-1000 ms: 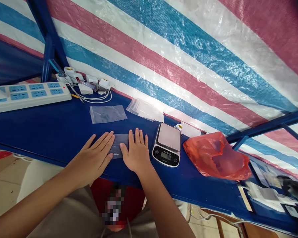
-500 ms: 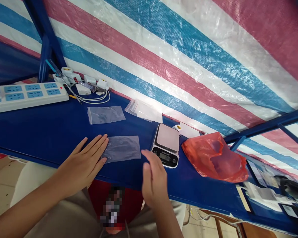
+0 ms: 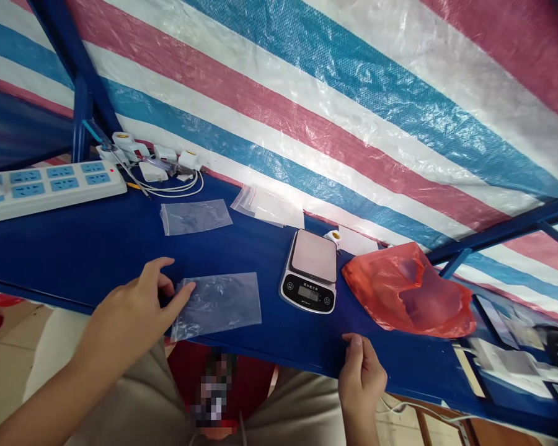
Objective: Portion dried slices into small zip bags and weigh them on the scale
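A clear zip-lock plastic bag [image 3: 218,305] lies flat on the blue table, its left part by the table's front edge. My left hand [image 3: 137,310] is at the bag's left end, thumb tip over its upper left corner; the thumb and index finger are spread apart and the other fingers bend. Over the front edge, to the right of the bag, my right hand [image 3: 363,365] has its fingers curled in and the thumb against them, with nothing visible in them. Between and behind the hands stands a digital kitchen scale [image 3: 313,255], its plate bare.
Another clear bag [image 3: 196,217] lies farther back, near a stack of bags and white paper [image 3: 272,205]. A power strip [image 3: 51,186], white chargers and cables [image 3: 167,158] are at the left. Right of the scale sits a red plastic bag [image 3: 400,291]. Striped sheeting rises behind.
My left hand has slid left and its fingers have lifted and bent. The clear bag has shifted toward the front edge. My right hand has moved right, away from the bag, and curled.
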A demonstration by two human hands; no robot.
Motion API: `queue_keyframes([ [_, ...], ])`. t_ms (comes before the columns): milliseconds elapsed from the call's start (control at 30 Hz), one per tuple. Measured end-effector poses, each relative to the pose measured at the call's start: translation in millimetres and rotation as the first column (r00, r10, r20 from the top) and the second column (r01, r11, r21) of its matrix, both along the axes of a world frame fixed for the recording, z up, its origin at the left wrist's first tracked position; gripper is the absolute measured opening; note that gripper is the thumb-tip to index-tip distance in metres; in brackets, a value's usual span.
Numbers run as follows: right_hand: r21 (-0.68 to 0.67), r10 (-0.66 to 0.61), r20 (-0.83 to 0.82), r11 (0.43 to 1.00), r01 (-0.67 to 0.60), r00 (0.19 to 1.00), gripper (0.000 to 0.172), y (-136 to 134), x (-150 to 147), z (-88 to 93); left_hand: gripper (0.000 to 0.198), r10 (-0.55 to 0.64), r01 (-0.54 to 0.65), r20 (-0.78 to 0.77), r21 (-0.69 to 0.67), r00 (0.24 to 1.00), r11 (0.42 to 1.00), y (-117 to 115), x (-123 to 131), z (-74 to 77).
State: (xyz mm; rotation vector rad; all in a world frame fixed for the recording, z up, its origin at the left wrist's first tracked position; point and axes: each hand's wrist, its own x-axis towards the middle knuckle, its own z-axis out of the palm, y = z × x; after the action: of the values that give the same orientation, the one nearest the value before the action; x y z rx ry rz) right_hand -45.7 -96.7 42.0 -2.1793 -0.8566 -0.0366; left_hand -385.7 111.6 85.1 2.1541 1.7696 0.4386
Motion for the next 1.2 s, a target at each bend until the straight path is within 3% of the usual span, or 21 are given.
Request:
queue_keyframes([
  [133,-0.015,0.039,0.051,0.999,-0.038,0.998,0.055,2,-5,0.4,0.065,-0.072,0.098,-0.141,0.188,0.987,0.977,-2,10,-6.5],
  [267,-0.007,0.031,0.04,0.999,-0.031,0.999,0.055,3,-11,6.1,0.065,-0.076,0.117,-0.198,0.203,0.977,0.972,-3,11,-6.2],
  [500,-0.005,0.029,0.042,1.0,-0.029,0.999,0.054,2,-10,2.4,0.069,0.002,0.0,0.042,-0.047,0.999,0.999,8,16,8.5],
  [667,-0.019,0.052,0.111,0.999,-0.05,0.993,0.055,0,-2,-4.1,0.063,0.056,-0.047,0.129,-0.07,0.99,0.996,39,19,23.4],
  [767,-0.014,0.067,0.156,0.998,-0.065,0.986,0.057,0,0,-4.3,0.057,0.08,-0.08,0.14,-0.005,0.987,0.997,70,20,33.1],
  [867,-0.005,0.073,0.188,0.997,-0.074,0.979,0.056,1,-1,-3.0,0.047,0.184,-0.194,0.141,0.061,0.973,0.979,106,20,38.7],
  [1033,0.009,0.081,0.216,0.996,-0.085,0.973,0.052,2,-3,-2.3,0.052,0.303,-0.303,-0.018,0.03,0.953,0.953,148,19,35.7],
  [1200,0.023,0.092,0.241,0.995,-0.1,0.966,0.048,3,-3,-2.6,0.061,0.35,-0.351,-0.157,0.024,0.923,0.936,153,16,24.9],
])
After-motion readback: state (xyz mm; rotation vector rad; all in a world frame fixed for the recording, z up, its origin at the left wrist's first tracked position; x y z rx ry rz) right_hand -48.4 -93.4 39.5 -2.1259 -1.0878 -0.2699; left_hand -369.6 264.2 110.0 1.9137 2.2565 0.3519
